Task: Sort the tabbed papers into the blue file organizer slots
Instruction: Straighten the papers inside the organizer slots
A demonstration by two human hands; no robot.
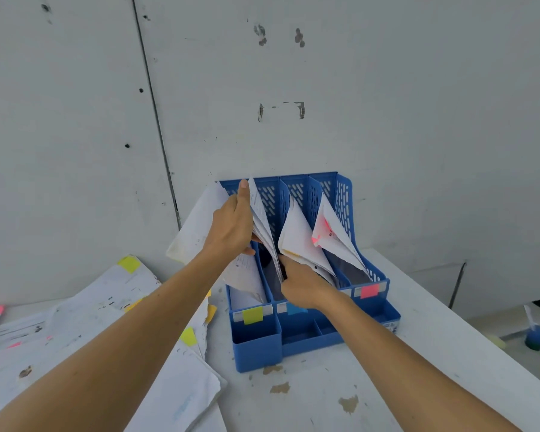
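Slots of the blue file organizer stand side by side on the tabletop, back against the wall. Front labels visible: yellow label at left, blue label next to it, pink label at right. White sheets lean in the yellow-labelled slot. The pink-tabbed papers fan out in the right slot, and the slot to its left holds another white bundle.

A sheaf stands tilted over the slot behind the blue label. The left hand lies against its upper part, back to the camera, one finger stretched straight up along the paper edge. Its thumb is partly covered by the sheets, so I cannot tell whether it pinches them. The right hand has curled fingers gripping the sheaf's lower edge, just above the blue label.

Loose papers with yellow and pink tabs lie spread on the tabletop left of the organizer. The right wrist covers part of the label row, so the slot count is unclear. Print on the sheets is too small to read.
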